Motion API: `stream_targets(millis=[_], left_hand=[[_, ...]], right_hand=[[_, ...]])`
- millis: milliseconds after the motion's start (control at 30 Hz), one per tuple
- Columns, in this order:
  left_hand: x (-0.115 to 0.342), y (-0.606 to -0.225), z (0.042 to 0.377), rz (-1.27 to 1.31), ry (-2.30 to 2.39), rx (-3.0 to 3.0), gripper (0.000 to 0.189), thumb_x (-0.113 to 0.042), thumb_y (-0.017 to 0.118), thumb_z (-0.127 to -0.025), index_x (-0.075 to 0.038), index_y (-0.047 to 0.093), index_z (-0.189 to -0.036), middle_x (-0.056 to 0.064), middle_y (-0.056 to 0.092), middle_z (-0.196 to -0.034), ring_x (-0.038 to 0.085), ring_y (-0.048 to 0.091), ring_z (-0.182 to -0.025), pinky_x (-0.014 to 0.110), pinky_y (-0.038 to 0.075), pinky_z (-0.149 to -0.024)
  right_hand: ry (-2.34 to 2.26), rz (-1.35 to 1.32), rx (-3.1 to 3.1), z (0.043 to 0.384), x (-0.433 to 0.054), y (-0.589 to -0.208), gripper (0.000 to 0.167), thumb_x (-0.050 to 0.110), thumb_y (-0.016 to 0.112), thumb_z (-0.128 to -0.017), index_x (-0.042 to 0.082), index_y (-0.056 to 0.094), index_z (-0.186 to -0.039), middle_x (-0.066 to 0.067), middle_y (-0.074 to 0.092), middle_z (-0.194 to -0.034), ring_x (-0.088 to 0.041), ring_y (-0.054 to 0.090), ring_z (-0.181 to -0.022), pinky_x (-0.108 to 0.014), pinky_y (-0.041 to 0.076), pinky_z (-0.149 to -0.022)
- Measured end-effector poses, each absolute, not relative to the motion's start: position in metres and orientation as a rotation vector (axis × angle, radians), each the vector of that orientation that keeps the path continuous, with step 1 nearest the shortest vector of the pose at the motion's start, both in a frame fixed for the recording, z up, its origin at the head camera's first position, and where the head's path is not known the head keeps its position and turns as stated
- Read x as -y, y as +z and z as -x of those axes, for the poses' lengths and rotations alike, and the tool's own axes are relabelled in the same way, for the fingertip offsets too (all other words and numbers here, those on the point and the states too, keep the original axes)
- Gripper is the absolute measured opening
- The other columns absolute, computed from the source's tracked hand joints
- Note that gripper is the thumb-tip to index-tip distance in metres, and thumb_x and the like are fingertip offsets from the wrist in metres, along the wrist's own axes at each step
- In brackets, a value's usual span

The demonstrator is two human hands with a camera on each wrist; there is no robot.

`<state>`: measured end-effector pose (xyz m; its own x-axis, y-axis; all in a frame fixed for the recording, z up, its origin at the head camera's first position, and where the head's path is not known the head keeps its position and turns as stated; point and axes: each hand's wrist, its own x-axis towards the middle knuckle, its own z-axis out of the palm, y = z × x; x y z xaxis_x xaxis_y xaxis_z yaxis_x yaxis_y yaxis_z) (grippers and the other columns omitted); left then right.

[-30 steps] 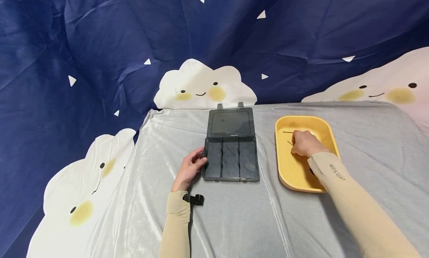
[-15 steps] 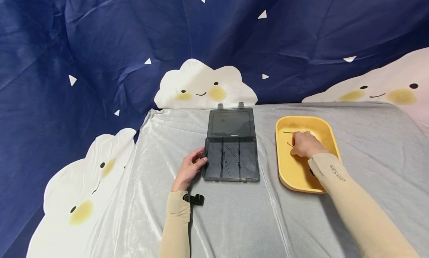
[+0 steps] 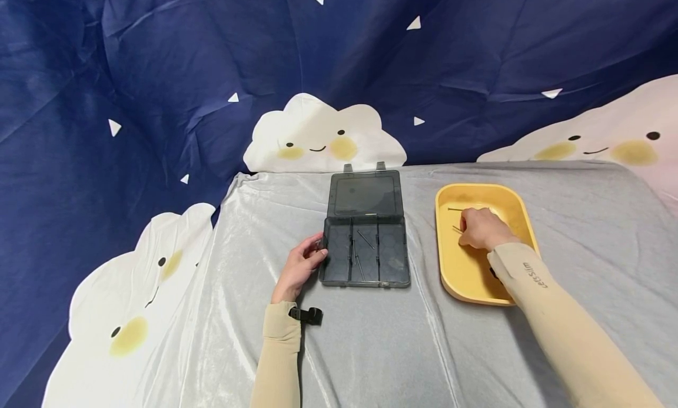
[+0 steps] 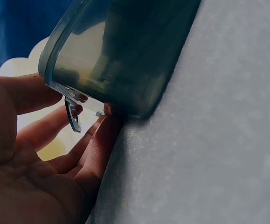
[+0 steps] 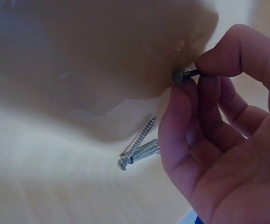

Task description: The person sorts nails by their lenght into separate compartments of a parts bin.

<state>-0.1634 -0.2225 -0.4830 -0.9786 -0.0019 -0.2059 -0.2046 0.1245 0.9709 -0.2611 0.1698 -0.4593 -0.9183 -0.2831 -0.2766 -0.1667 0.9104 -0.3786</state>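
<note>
My left hand [image 3: 299, 266] grips the left side of a dark see-through compartment box [image 3: 338, 255], its lid [image 3: 365, 193] hinged back. In the left wrist view the thumb lies at the upper rim and fingertips reach the lower edge, around a small clip [image 4: 72, 114]. Several thin nails, one of them a slanted nail [image 3: 365, 239], lie in the middle compartment. Inside a yellow tray [image 3: 444, 266], my right hand [image 3: 483, 228] pinches a dark nail [image 5: 190, 73] between thumb and fingers, its flat head sticking out. Silver screws [image 5: 141, 142] lie just beyond those fingers.
Another thin nail [image 3: 454, 209] lies in the tray beside the right hand. Grey cloth [image 3: 371, 349] covers the table, with folds at the front. A blue curtain [image 3: 455, 72] with cloud prints hangs behind.
The thin nail at my right fingertips shifts its angle slightly within the tray. My left hand and the box stay where they were.
</note>
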Motion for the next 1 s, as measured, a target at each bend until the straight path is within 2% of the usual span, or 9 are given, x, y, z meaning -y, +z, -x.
stream_targets(millis=[633, 1000], left_hand=[[0.223, -0.485, 0.164, 0.220, 1.978, -2.234, 0.050, -0.002, 0.062, -0.091, 0.000, 0.049, -0.139, 0.026, 0.057, -0.126, 0.003, 0.055, -0.090, 0.016, 0.048, -0.075], [0.223, -0.484, 0.164, 0.197, 1.969, -2.243, 0.050, -0.001, 0.061, -0.092, 0.001, 0.048, -0.140, 0.027, 0.056, -0.128, 0.003, 0.055, -0.092, 0.015, 0.048, -0.076]], right_hand=[[-0.565, 0.371, -2.767, 0.257, -0.165, -0.446, 0.020, 0.014, 0.076, -0.070, 0.008, 0.057, -0.074, -0.004, 0.054, -0.070, -0.023, 0.050, -0.070, -0.030, 0.035, -0.061], [-0.581, 0.430, -2.813, 0.259, -0.167, -0.435, 0.017, 0.010, 0.070, -0.069, 0.010, 0.053, -0.070, -0.002, 0.051, -0.066, -0.024, 0.048, -0.069, -0.030, 0.033, -0.061]])
